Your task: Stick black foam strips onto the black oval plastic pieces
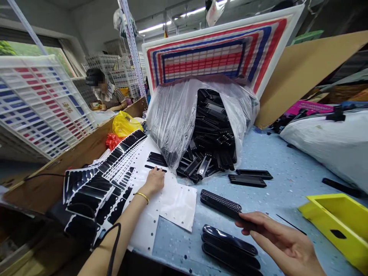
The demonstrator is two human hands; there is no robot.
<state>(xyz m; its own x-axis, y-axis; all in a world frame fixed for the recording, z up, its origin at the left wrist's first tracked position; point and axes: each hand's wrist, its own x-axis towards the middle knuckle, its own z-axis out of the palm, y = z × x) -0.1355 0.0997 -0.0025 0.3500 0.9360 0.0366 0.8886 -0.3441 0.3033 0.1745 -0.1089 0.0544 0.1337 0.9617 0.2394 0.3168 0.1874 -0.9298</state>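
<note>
My left hand [155, 180] reaches over the white backing sheets [179, 203], its fingertips at a thin black strip [152, 167] beside several similar strips; its fingers are bent together. My right hand [276, 237] pinches the near end of a long black piece with a mesh-patterned top [220, 202], thumb below and fingers above. Nearer the front edge lies a stack of glossy black pieces [230, 240]. Two black slotted pieces [247, 180] rest farther back on the blue table [264, 153]. A clear plastic bag [175, 119] opens toward me, full of black pieces.
Sheets of black stickers [89, 193] spread at the left. A yellow bin [339, 230] stands at the right, near a white sack [330, 142]. Behind the bag leans a striped crate [201, 57]. A person [113, 97] sits at the back left, beyond a wooden edge [31, 191].
</note>
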